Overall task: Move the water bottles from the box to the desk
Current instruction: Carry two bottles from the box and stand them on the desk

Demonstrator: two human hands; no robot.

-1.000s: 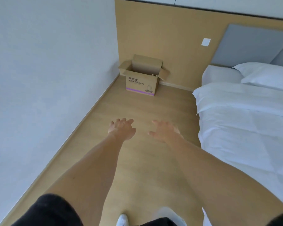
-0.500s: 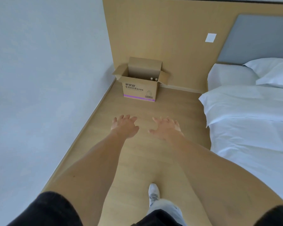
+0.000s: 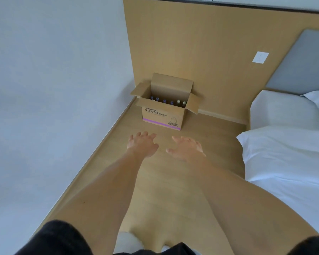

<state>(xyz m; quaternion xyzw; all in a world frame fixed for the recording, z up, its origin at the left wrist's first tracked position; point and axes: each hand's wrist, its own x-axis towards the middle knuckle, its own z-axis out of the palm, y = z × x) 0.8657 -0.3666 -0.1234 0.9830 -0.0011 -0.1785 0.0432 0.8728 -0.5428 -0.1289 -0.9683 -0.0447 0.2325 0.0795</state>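
Only the head view to go on here, looking down a strip of wooden floor that runs between a pale wall on the left of the frame and a bed with white sheets on the right.

The cardboard box sits a bit above the middle of the frame, tucked into the corner where the pale wall meets a wood-panelled wall. All its flaps are folded out, and there's printing plus a purple stripe on the front face. Inside you can just see the tops of the water bottles, lined up in a row: four with purplish caps on the left, two with pale caps on the right. Only the caps and necks show, the rest is hidden by the box wall.

Both arms stretch forward from the bottom of the frame, black sleeves at the bottom corners. The left hand and right hand are side by side in mid-frame, just below the box, fingers spread and loose, holding nothing and not touching the box.

Upper right has a white wall switch and a grey padded headboard, with a pillow at the right edge.
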